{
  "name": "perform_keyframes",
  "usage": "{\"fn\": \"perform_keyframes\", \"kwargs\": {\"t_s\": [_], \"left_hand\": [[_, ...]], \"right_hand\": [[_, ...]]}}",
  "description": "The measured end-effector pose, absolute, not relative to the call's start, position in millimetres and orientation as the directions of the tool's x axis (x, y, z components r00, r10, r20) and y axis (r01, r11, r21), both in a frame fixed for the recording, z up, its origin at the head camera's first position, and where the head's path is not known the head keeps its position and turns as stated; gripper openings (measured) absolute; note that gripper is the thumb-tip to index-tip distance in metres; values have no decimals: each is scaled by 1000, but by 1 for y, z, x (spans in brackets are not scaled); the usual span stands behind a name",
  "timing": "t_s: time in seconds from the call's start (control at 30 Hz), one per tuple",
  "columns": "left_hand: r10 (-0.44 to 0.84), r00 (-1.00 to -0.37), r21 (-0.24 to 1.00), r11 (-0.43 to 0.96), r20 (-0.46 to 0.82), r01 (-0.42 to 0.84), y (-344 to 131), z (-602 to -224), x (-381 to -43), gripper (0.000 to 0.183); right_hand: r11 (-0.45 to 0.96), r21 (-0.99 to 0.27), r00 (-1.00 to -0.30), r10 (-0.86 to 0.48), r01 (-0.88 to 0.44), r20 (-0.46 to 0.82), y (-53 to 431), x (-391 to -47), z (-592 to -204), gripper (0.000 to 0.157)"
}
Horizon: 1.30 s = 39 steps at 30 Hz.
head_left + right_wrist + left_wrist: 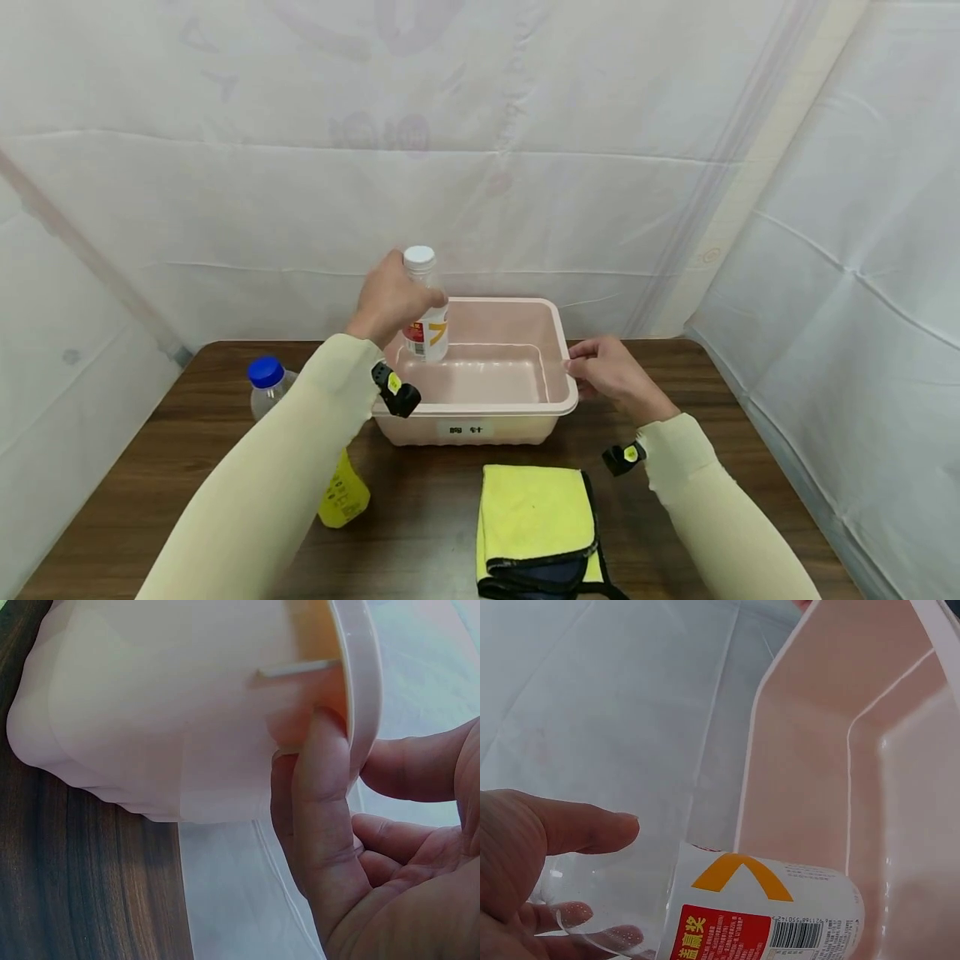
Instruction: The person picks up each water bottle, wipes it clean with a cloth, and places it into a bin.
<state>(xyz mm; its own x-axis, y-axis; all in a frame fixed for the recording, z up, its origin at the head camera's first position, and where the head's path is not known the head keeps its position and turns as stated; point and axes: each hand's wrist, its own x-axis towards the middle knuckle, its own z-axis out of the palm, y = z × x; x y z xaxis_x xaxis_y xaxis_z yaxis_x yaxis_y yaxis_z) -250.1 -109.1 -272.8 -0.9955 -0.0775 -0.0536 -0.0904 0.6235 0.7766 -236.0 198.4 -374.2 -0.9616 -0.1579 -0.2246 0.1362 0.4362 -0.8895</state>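
Note:
A clear plastic bottle [437, 335] with a white cap and a white, red and orange label is gripped in my left hand [394, 298]. It hangs upright within the left end of a pink plastic basin [480, 410]. In the left wrist view the thumb and fingers wrap the bottle's clear upper part, above the label [757, 907]. My right hand [611, 375] pinches the basin's right rim; the right wrist view shows the thumb on one side of the rim [364, 682] and bent fingers beneath it. Inside the basin, the floor shows bare beside the bottle.
A bottle with a blue cap [266, 372] stands at the left, partly hidden by my left forearm; a yellow item [345, 493] shows below that forearm. A folded yellow cloth [536, 512] with black edging lies in front of the basin. White sheeting [480, 192] hangs behind the wooden table [420, 533].

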Motion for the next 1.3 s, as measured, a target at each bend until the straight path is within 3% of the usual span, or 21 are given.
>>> {"fn": "perform_keyframes", "kwargs": {"t_s": [0.47,1.3], "left_hand": [[-187,-978,786,590,-91,-185,-114,-299,-258,75],[-253,-964,775,590,-87,-225,-109,-328,-258,73]], "right_hand": [[444,-885,-965,-141,137,-221,197,-234,-373,37],[420,-897,-959,-167,140,-228,196,-227,-371,35]]}}
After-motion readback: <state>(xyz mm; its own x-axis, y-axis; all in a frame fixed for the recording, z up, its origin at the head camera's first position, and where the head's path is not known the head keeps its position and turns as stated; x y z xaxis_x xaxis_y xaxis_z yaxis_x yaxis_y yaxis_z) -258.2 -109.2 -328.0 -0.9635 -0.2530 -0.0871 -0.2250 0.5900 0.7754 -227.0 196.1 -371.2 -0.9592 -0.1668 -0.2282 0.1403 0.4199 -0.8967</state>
